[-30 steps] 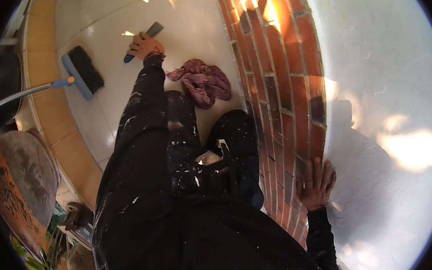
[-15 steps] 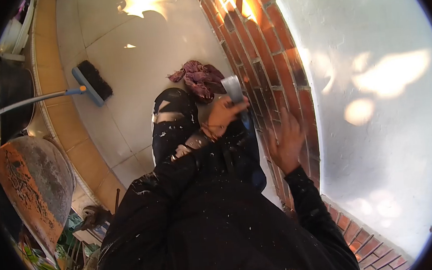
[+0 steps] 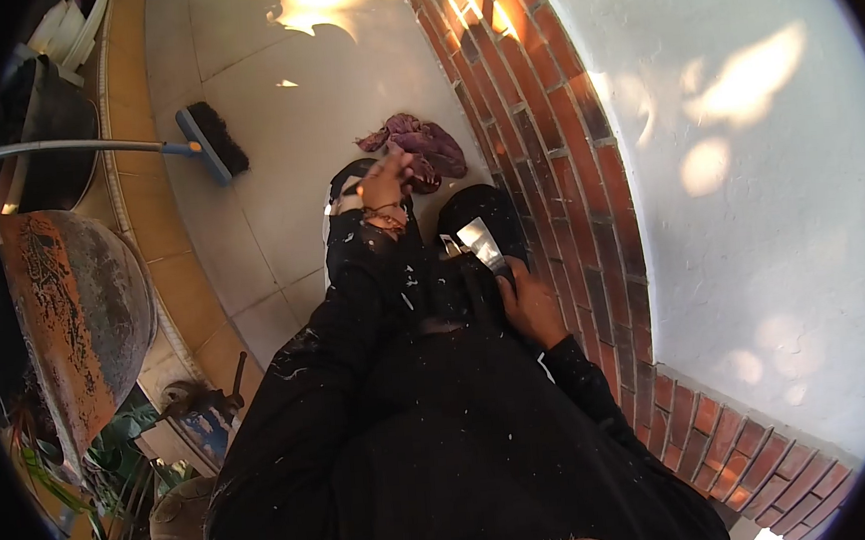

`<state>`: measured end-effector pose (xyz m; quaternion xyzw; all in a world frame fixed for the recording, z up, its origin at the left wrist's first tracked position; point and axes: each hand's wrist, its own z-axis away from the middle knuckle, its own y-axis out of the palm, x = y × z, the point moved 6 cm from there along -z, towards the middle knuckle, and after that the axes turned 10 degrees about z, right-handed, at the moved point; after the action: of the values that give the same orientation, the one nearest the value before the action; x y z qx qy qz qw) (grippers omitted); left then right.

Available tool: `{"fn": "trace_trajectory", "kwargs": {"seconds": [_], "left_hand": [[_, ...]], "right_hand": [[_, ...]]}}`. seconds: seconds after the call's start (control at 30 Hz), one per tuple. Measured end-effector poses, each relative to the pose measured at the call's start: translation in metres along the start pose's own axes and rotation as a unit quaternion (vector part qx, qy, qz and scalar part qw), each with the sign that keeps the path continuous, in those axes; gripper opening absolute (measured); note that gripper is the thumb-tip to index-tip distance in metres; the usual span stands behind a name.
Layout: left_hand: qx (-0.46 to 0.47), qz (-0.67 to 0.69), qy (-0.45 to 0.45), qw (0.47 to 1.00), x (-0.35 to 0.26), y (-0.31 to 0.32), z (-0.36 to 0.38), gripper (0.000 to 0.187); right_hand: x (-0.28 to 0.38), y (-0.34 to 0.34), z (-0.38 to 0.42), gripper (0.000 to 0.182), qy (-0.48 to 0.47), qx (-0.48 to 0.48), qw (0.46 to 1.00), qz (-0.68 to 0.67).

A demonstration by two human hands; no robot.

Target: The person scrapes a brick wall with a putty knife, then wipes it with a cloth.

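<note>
In my right hand [image 3: 532, 303], closed round its handle, is a putty knife [image 3: 482, 240]; its bright metal blade points up and away from me, over my knee. My left hand [image 3: 386, 181] is stretched forward above my other knee, slightly blurred, its fingers apart and holding nothing visible. Its fingertips overlap the near left side of a crumpled maroon rag [image 3: 427, 148] that lies on the tiled floor. A bracelet circles the left wrist.
On my right runs a brick base [image 3: 571, 175] beneath a white wall [image 3: 744, 278]. A broom [image 3: 208, 145] with a blue head lies to the left. Beyond the tan tiled edge [image 3: 177, 278] stand a worn curved pot [image 3: 85, 314], a dark container [image 3: 62, 135] and plants [image 3: 109, 523].
The putty knife has passed from my left hand to my right. My right hand has come off the bricks toward my lap, while my left has moved up and left to the rag.
</note>
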<state>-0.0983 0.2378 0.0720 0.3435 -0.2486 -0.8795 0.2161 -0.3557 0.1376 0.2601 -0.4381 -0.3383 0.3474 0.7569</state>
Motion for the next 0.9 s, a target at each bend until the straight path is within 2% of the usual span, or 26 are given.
{"fn": "trace_trajectory", "kwargs": {"seconds": [0.03,0.07,0.1,0.13,0.17,0.2,0.23,0.27,0.3,0.33,0.4,0.43,0.5,0.53,0.6,0.63,0.7,0.83,0.9], "left_hand": [[-0.024,-0.032,0.01,0.999,-0.025,0.006,0.002,0.037],[-0.023,-0.027,0.008,0.999,-0.028,0.011,0.001,0.037],[0.02,-0.062,-0.003,0.998,-0.028,0.021,0.002,0.038],[0.063,-0.1,-0.015,0.993,-0.026,0.027,0.005,0.04],[0.109,-0.133,0.055,0.984,-0.005,0.038,0.013,0.039],[0.129,-0.235,0.11,0.957,0.006,0.055,0.035,0.036],[0.188,-0.281,0.148,0.929,0.039,0.064,0.046,0.041],[0.235,-0.305,0.123,0.915,0.056,0.078,0.067,0.048],[0.279,-0.328,0.095,0.898,0.067,0.093,0.086,0.055],[0.281,-0.329,0.092,0.897,0.073,0.106,0.091,0.055],[0.363,-0.346,0.145,0.853,0.08,0.139,0.102,0.062],[0.363,-0.347,0.141,0.853,0.084,0.15,0.1,0.062],[0.369,-0.355,0.142,0.847,0.091,0.172,0.088,0.062],[0.369,-0.355,0.141,0.847,0.095,0.18,0.08,0.062],[0.403,-0.397,0.155,0.81,0.106,0.192,0.069,0.059],[0.403,-0.398,0.154,0.81,0.111,0.191,0.067,0.059],[0.405,-0.423,0.141,0.798,0.105,0.193,0.072,0.057],[0.352,-0.399,0.186,0.826,0.091,0.207,0.063,0.055],[0.378,-0.384,0.183,0.822,0.096,0.194,0.073,0.056]], "right_hand": [[-0.013,0.007,0.007,0.038,0.023,-0.03,0.998,-0.049],[-0.019,0.006,0.01,0.036,0.044,-0.056,0.993,-0.095],[-0.022,0.009,0.008,0.036,0.044,-0.055,0.994,-0.089],[-0.029,0.02,0.007,0.034,0.106,-0.056,0.964,-0.236],[-0.034,0.029,0.005,0.032,0.165,-0.059,0.909,-0.379],[-0.038,0.032,-0.005,0.032,0.167,-0.059,0.908,-0.38],[-0.044,0.03,-0.019,0.035,0.16,-0.097,0.901,-0.391],[-0.047,0.025,-0.035,0.038,0.152,-0.136,0.893,-0.401],[-0.04,0.009,-0.047,0.04,0.165,-0.133,0.877,-0.431],[-0.033,-0.01,-0.061,0.043,0.178,-0.129,0.86,-0.46],[-0.054,-0.022,-0.087,0.048,0.219,-0.106,0.838,-0.489],[-0.064,-0.022,-0.103,0.048,0.222,-0.105,0.837,-0.49],[-0.078,-0.036,-0.13,0.047,0.148,-0.227,0.854,-0.443],[-0.081,-0.034,-0.134,0.047,0.149,-0.226,0.854,-0.444],[-0.077,-0.026,-0.143,0.046,0.143,-0.202,0.798,-0.549],[-0.073,-0.022,-0.145,0.046,0.144,-0.202,0.798,-0.549],[-0.07,-0.019,-0.146,0.047,0.132,-0.246,0.776,-0.565],[-0.075,-0.012,-0.162,0.047,0.128,-0.209,0.773,-0.586],[-0.068,-0.014,-0.161,0.048,0.102,-0.241,0.772,-0.579]]}}
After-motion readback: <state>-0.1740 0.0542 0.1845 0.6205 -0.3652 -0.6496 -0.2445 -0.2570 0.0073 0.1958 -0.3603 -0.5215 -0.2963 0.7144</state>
